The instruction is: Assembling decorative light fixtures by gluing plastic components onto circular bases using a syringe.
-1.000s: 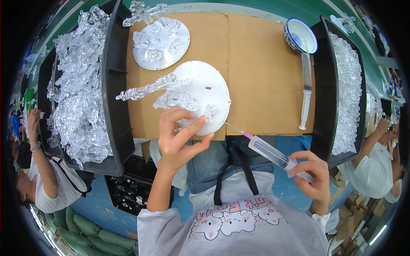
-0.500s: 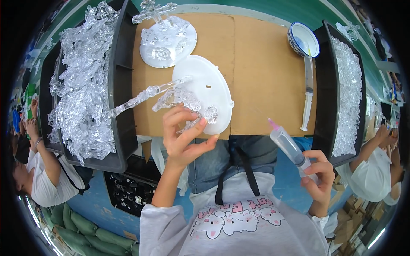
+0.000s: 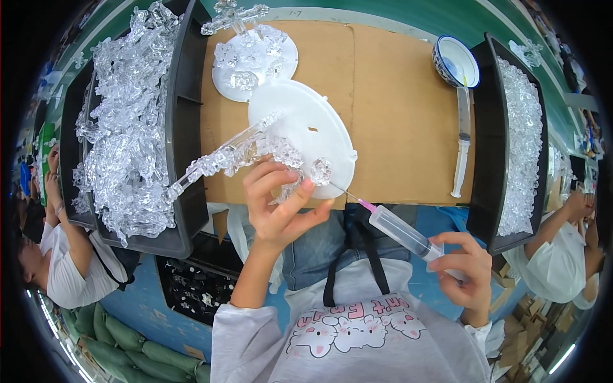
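My left hand (image 3: 279, 207) pinches a clear plastic figure (image 3: 284, 153) fixed on a white round disc (image 3: 329, 124), which is tilted up on its side. A long clear cross-like piece (image 3: 217, 161) sticks out from the disc to the left. Near my fingertips a small clear rosette (image 3: 321, 170) sits on the disc's face. My right hand (image 3: 463, 265) grips a syringe (image 3: 405, 233) with a pink needle hub. Its thin needle points up and left, the tip at the disc close beside the rosette; whether it touches, I cannot tell.
Another white disc (image 3: 290, 60) with clear pieces lies at the back left. Black bins of clear parts flank the cardboard (image 3: 396, 115): a left bin (image 3: 182, 127) and a right bin (image 3: 488, 147). A second syringe (image 3: 461, 147) leans on a blue-white bowl (image 3: 440, 67). Other people sit at both sides.
My right hand has brought the syringe left, so its needle now reaches the disc beside the rosette. The left hand has turned the disc and cross piece slightly.
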Demonstrator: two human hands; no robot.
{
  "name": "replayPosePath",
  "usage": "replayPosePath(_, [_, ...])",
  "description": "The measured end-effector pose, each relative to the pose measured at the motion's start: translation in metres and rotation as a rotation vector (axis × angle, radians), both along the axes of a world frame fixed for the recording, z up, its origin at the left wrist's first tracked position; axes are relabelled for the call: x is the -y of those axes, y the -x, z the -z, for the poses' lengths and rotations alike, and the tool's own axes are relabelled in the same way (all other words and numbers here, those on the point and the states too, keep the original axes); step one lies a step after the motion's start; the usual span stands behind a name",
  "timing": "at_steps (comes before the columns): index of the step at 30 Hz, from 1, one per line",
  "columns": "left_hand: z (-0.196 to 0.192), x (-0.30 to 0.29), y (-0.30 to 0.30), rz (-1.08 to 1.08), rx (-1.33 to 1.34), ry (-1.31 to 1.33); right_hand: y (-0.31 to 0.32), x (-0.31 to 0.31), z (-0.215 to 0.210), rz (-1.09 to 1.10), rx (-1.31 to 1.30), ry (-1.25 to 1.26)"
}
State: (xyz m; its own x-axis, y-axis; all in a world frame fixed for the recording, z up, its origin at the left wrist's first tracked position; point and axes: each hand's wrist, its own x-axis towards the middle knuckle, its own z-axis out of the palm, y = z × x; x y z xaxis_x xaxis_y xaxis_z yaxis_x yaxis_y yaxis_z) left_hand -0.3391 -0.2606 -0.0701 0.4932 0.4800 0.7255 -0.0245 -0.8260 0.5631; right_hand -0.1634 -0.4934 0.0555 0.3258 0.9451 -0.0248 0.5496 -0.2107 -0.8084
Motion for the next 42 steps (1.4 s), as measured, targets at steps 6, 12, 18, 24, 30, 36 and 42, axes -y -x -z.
replayPosePath(6, [-0.002, 0.001, -0.002, -0.024, -0.014, -0.029, 0.004, -0.002, -0.005, 0.000, 0.068, 0.019])
replayPosePath(12, [-0.002, 0.002, -0.001, -0.032, -0.039, -0.036, 0.007, -0.002, -0.006, 0.047, 0.121, 0.031])
replayPosePath(18, [-0.002, 0.003, -0.003, -0.037, -0.052, -0.031, 0.009, -0.005, -0.013, 0.030, 0.171, 0.069])
replayPosePath(24, [-0.003, 0.001, -0.006, -0.036, -0.047, -0.031, 0.006, -0.007, -0.008, 0.025, 0.178, 0.040])
replayPosePath(30, [-0.008, -0.001, 0.000, 0.049, -0.270, 0.010, -0.012, 0.005, 0.027, 0.150, -0.027, -0.082])
replayPosePath(36, [-0.010, -0.001, 0.003, 0.080, -0.524, -0.082, -0.021, -0.037, 0.088, 0.347, 0.145, -0.129])
replayPosePath(42, [-0.014, -0.006, 0.004, 0.101, -0.603, -0.110, -0.024, -0.074, 0.080, 0.320, 0.003, -0.205])
